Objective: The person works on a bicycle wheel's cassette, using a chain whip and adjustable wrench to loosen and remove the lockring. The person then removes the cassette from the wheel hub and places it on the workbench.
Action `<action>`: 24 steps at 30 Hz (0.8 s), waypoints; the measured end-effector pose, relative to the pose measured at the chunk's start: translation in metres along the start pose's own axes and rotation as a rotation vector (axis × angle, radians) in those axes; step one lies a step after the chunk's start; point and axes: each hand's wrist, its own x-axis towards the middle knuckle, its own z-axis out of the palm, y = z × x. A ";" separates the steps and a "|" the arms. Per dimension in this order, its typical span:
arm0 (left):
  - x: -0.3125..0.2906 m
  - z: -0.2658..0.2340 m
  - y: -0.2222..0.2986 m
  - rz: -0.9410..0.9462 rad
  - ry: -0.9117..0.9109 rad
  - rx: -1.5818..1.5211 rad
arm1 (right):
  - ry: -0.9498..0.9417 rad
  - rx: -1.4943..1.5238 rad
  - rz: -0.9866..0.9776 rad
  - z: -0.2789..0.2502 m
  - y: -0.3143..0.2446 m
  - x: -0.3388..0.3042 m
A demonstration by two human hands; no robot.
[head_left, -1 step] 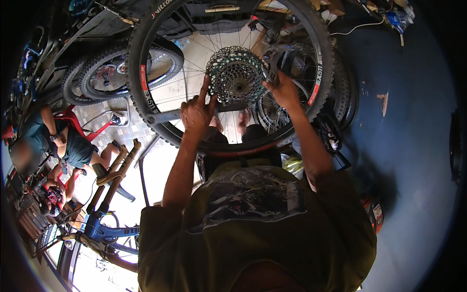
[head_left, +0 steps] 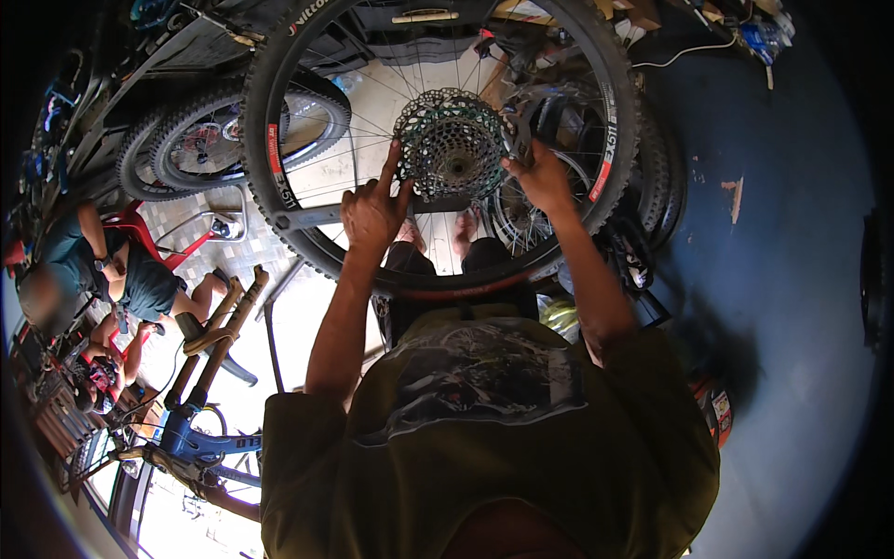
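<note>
A bicycle wheel (head_left: 621,112) with a knobby black tyre stands in front of me, its cassette (head_left: 438,149) of many sprockets facing up at the middle. My left hand (head_left: 371,216) is closed around a long flat grey bar-shaped tool (head_left: 312,217), which lies across the wheel below the cassette. Its index finger stretches up to the cassette's left edge. On the other side, my right hand (head_left: 543,179) pinches a grey metal tool (head_left: 519,138) at the cassette's right edge. My palm and fingers partly hide that tool, so its exact kind is unclear.
Spare wheels (head_left: 200,140) lean at the left, and more tyres (head_left: 663,177) stand behind my right hand. A blue bicycle frame (head_left: 191,438) is at the lower left. Two people sit at the left, one on a red chair (head_left: 149,233). A blue wall (head_left: 773,233) fills the right.
My left hand and forearm have shifted very slightly left, the finger still at the cassette. The right hand and the wheel look almost the same.
</note>
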 end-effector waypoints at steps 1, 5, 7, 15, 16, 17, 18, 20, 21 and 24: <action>0.003 -0.002 -0.003 0.036 0.013 0.003 | 0.005 0.005 0.010 0.003 0.000 -0.003; 0.008 -0.003 -0.003 0.030 -0.027 -0.009 | 0.044 0.059 0.006 0.012 0.011 -0.005; 0.008 -0.003 -0.004 0.047 -0.025 -0.001 | 0.052 0.049 0.010 0.014 0.017 -0.001; 0.002 0.000 0.006 0.035 0.028 0.065 | 0.064 0.043 0.010 0.010 0.008 -0.005; 0.004 -0.003 0.005 0.074 0.067 0.061 | 0.054 0.056 0.016 0.010 0.007 -0.008; 0.007 -0.005 0.002 0.114 0.106 0.057 | 0.044 0.069 0.022 0.010 0.006 -0.010; 0.011 -0.003 -0.002 0.158 0.155 0.042 | 0.035 0.081 0.028 0.011 0.004 -0.011; 0.021 -0.014 -0.002 0.172 0.086 0.047 | 0.046 0.125 0.047 0.020 0.012 -0.016; 0.026 -0.019 -0.001 0.180 0.051 0.048 | 0.053 0.146 0.058 0.025 0.019 -0.019; 0.040 -0.023 -0.009 0.267 0.064 0.093 | 0.098 0.179 0.043 0.036 0.021 -0.027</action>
